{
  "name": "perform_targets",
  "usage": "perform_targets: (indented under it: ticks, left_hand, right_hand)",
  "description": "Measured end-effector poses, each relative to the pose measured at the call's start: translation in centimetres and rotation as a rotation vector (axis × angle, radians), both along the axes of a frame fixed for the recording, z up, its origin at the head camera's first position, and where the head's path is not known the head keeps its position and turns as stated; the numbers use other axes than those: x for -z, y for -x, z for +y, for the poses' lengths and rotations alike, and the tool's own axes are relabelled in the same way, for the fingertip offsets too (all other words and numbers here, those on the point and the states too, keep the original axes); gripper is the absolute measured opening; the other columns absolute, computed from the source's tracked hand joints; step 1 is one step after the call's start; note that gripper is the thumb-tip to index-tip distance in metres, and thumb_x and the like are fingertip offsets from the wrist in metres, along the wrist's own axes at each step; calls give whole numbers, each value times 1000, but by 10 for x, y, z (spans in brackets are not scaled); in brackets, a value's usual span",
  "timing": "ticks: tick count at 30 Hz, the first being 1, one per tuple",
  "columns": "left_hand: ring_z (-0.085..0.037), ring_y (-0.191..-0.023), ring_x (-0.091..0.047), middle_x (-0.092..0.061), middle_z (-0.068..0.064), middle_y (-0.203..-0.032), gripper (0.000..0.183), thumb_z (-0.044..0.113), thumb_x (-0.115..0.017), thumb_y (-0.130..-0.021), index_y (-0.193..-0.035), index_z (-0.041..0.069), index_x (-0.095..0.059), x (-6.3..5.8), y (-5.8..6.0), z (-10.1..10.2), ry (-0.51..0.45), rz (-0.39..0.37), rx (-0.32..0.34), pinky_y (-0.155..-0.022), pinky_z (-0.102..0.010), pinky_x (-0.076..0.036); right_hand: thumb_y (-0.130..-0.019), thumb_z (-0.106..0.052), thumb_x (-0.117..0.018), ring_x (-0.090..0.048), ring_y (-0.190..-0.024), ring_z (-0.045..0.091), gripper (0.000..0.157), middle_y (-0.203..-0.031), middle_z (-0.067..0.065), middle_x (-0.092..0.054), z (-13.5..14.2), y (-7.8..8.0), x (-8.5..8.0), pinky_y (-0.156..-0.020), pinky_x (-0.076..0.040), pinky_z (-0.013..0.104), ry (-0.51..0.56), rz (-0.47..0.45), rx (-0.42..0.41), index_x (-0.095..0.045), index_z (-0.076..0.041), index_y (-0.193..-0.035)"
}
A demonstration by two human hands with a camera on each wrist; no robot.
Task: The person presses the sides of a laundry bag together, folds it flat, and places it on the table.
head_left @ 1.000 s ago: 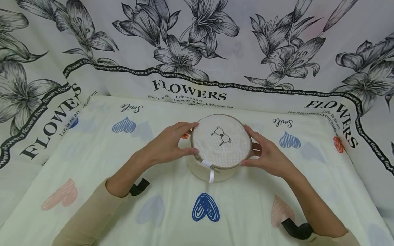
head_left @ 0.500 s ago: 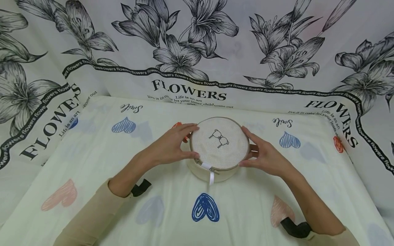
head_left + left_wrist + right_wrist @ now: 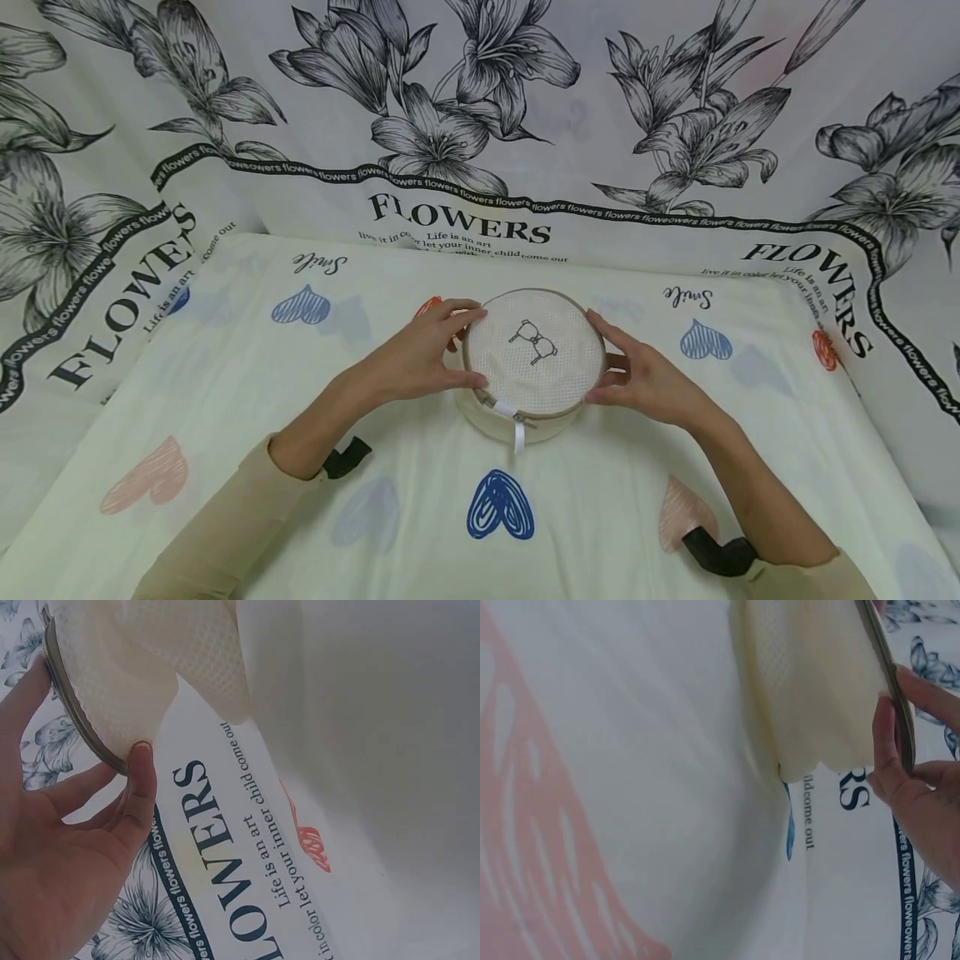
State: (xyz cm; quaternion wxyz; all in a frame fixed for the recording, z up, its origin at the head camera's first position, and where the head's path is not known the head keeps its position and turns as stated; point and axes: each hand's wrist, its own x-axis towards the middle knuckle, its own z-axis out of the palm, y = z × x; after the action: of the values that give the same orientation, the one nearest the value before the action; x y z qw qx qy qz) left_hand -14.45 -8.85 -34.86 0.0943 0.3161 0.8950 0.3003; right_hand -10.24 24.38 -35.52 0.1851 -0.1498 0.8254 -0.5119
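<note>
A round, cream mesh laundry bag (image 3: 498, 358) stands in the middle of the head view, its lid edged with a grey-brown zipper (image 3: 71, 701). A dark bra outline (image 3: 534, 342) marks the lid. From the zipper's near side hangs a white pull tab (image 3: 519, 435). My left hand (image 3: 420, 350) grips the lid's left rim between thumb and fingers. Opposite it, my right hand (image 3: 652, 375) holds the right rim the same way. Beneath the lid, the soft mesh side (image 3: 825, 682) hangs down to the sheet in the right wrist view.
A pale sheet (image 3: 420, 533) printed with hearts covers the surface under the bag. Behind it rises a white cloth (image 3: 585, 158) with black lily drawings and lettering. Black straps (image 3: 348, 457) show at both sleeve ends.
Both hands have brought the bag's lid slightly toward me and a little to the left. The grip on each side stays the same.
</note>
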Motion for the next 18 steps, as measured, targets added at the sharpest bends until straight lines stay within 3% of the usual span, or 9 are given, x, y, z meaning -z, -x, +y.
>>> perform_targets:
  ticks: [5, 8, 11, 14, 18]
  left_hand:
    - [-13, -100, -60, -31, -9, -160, 93, 41, -86, -77, -151, 7, -41, 2, 0, 2, 14, -21, 17, -83, -26, -53]
    - [-12, -102, -58, -32, -7, -160, 95, 42, -86, -76, -151, 7, -41, 4, 0, 3, 25, -32, 16, -83, -25, -53]
    - [-13, -103, -58, -31, -6, -160, 95, 44, -86, -75, -151, 8, -41, 5, 0, 3, 42, -31, 13, -86, -28, -52]
    - [-20, -123, -53, -32, -6, -160, 95, 46, -85, -75, -152, 10, -41, 5, -1, 4, 59, -21, 7, -101, -38, -48]
    - [-28, -144, -34, -33, -6, -159, 95, 48, -84, -76, -152, 12, -41, 5, -1, 4, 82, -5, 4, -114, -49, -34]
  right_hand:
    - [-80, -9, -83, -51, -128, 39, 107, -163, 13, -18, 0, 1, 4, -85, -54, 23, -4, -19, 1, -13, -19, -161]
    - [-79, -10, -84, -57, -118, 35, 108, -154, 16, -32, 0, 1, 7, -82, -54, 23, -31, -17, 8, -14, -21, -161]
    - [-78, -11, -85, -59, -101, 28, 108, -132, 17, -48, -1, 0, 10, -79, -54, 25, -60, 7, 12, -16, -21, -161]
    - [-77, -13, -86, -58, -94, 25, 108, -118, 15, -52, 0, 0, 11, -79, -55, 28, -93, 49, 14, -18, -20, -161]
    - [-76, -17, -88, -59, -101, 25, 109, -132, 14, -50, -1, 0, 10, -85, -55, 39, -135, 87, 17, -19, -19, -160]
